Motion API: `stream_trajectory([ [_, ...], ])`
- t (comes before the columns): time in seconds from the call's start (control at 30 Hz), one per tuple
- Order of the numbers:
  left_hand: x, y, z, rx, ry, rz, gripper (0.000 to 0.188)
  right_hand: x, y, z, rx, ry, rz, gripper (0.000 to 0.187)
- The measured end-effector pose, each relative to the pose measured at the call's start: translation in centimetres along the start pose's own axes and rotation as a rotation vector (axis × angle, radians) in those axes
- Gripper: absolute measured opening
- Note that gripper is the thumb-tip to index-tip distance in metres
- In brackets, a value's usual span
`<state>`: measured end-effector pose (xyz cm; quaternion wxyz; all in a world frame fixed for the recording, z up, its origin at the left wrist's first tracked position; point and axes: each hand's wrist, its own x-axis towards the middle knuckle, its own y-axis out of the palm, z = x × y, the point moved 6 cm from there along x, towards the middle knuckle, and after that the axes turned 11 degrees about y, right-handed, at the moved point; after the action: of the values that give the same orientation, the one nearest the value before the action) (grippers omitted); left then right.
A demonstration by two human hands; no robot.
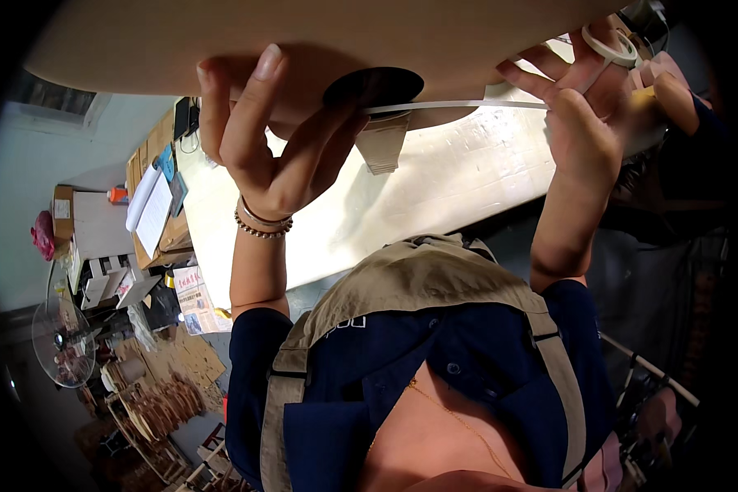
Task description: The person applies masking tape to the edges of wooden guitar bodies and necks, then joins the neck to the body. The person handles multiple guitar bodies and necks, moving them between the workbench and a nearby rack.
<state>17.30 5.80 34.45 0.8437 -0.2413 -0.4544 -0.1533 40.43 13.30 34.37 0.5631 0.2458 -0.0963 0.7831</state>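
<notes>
Pale, shiny tabletop (467,184) runs slantwise under the work, brightly lit. L side of room: white wall (127,148), cardboard box (63,205), orange bottle (118,196), pink bag (43,234), loose papers (154,217) on a brown wooden surface, a printed sheet (201,299) lower down. Below that, a round fan (63,340) w/ clear cage, plus a rack of thin wooden parts (160,402). Person wears dark blue shirt (320,439) & khaki apron (418,279).

Top edge cuts off most of the wooden body (221,29); far R is dim, w/ pinkish curved shapes (672,78) there, blurred. Fisheye rim blacks out the corners.

Wooden body is smooth, light tan, rounded at its L end, w/ a dark round hole (375,86) nr its lower middle. It's above the tabletop, in front of both hands. White tape strip (467,104) is narrow, straight & taut, from the hole's lower edge across to the R hand (586,123). White tape roll (623,49) is up at that hand's fingers, which are spread, thumb by the strip. L hand (279,172): two fingers apart & upright against the wood, others bent toward the strip's L end; can't fairly tell from this angle if either hand pinches the strip or just presses it.
</notes>
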Motion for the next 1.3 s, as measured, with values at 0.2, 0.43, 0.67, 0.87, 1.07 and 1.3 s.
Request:
stream_trajectory([
  [0.2,-0.1,0.0,0.0,-0.074,-0.054,0.009,0.024,-1.6,0.1,-2.1,0.123,-0.056,-0.099,0.075],
  [0.43,-0.2,0.1,0.1,-0.093,-0.003,-0.007,0.024,-1.9,-0.2,-3.3,0.245,-0.134,-0.022,0.076],
  [0.67,-0.5,0.2,-0.6,-0.084,0.069,-0.024,0.024,-2.0,0.0,-3.1,0.233,-0.135,-0.029,0.076],
  [0.87,-0.9,0.4,-1.6,-0.254,0.179,0.064,0.016,-1.9,0.1,-2.8,0.197,-0.171,-0.001,0.075],
  [1.07,-0.5,0.4,-2.3,-0.193,0.035,0.152,0.020,-2.2,-0.7,-0.5,-0.402,-0.160,-0.193,0.069],
  [1.3,-0.2,0.7,-2.7,-0.072,-0.025,0.227,0.026,-1.8,-1.4,0.4,-0.347,-0.337,-0.136,0.068],
])
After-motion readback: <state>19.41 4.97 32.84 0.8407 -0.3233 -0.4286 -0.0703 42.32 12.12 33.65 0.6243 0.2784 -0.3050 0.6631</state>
